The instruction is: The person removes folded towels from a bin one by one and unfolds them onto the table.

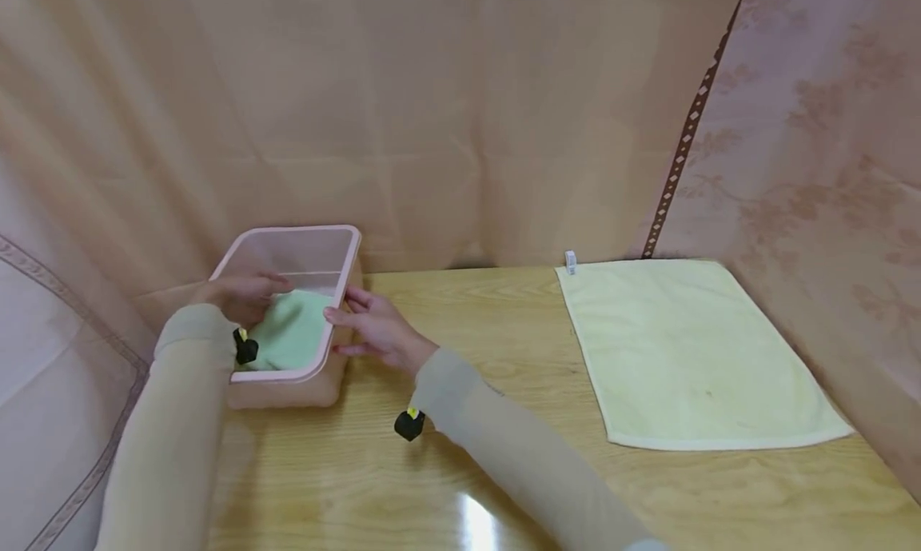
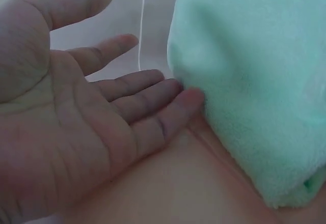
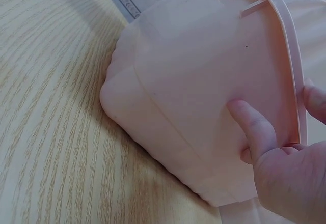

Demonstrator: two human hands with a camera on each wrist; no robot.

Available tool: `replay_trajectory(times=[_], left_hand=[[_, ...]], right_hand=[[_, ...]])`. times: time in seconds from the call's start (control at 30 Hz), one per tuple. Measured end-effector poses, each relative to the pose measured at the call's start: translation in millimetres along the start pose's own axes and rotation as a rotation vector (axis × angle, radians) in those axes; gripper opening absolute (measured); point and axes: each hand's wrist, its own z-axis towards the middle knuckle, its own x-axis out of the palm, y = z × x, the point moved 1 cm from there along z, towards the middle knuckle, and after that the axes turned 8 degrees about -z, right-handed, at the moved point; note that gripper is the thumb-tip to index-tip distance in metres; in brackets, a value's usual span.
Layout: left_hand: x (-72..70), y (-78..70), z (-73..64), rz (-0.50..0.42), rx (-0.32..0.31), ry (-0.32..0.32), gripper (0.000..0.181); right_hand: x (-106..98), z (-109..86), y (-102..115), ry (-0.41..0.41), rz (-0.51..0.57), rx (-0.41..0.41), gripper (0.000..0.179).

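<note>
A pink plastic storage bin (image 1: 282, 393) stands at the left of the wooden table, against the curtain. Inside it lies a mint-green towel (image 1: 301, 327), plush and folded in the left wrist view. My left hand (image 1: 243, 297) reaches into the bin at the towel's left side. Its fingers (image 2: 147, 104) are spread and nearly straight, with the tips right at the towel's edge. On the bin's right side my right hand (image 1: 384, 331) holds the rim, thumb over the edge and fingers against the outer wall. In the right wrist view the bin's corner and outer side show.
A pale yellow towel (image 1: 694, 359) lies flat at the table's right, its white tag (image 1: 571, 262) at the back corner. Beige curtain (image 1: 432, 119) hangs behind the table (image 1: 460, 463), with patterned fabric (image 1: 827, 175) on the right and white fabric (image 1: 57, 391) on the left.
</note>
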Motion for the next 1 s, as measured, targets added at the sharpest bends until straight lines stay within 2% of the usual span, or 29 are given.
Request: replay_trajectory(times=[0.1,0.2,0.27,0.37,0.4,0.5,0.63,0.77,0.97,1.0], left_hand=[[2.9,-1.8,-4.5,0.002,-0.037,-0.048,0.097],[8.9,-5.5,-10.6,0.0,-0.07,-0.101,0.097],[11.2,-6.9,-12.5,0.026,-0.077,-0.123,0.086],[12.5,-6.9,-13.6,0.063,-0.092,-0.138,0.042],[12.7,-6.7,-13.4,0.079,-0.098,-0.135,0.037],[14.4,-6.3,-11.2,0.135,-0.116,-0.099,0.043],[20.0,-7.5,-8.7,0.218,-0.14,-0.029,0.04],[19.7,-7.1,-5.6,0.264,-0.147,0.011,0.041],[15.8,-3.7,-3.6,0.248,-0.1,0.025,0.019],[15.3,-3.4,-3.8,0.244,-0.093,0.028,0.022]], right_hand=[[1,0.8,0,-0.001,0.001,0.001,0.062],[1,0.5,0,-0.009,-0.001,0.0,0.061],[1,0.1,0,-0.016,-0.006,-0.004,0.06],[2,-0.6,0,-0.013,-0.01,-0.004,0.059],[2,-0.8,0,-0.009,-0.011,-0.003,0.059],[4,-1.3,0,-0.002,-0.011,0.001,0.058],[3,-1.4,0,-0.004,-0.008,0.0,0.055],[2,-0.7,1,-0.006,-0.01,-0.005,0.055],[3,1.8,0,0.005,-0.017,-0.008,0.057],[3,2.0,-1,0.004,-0.019,-0.009,0.057]])
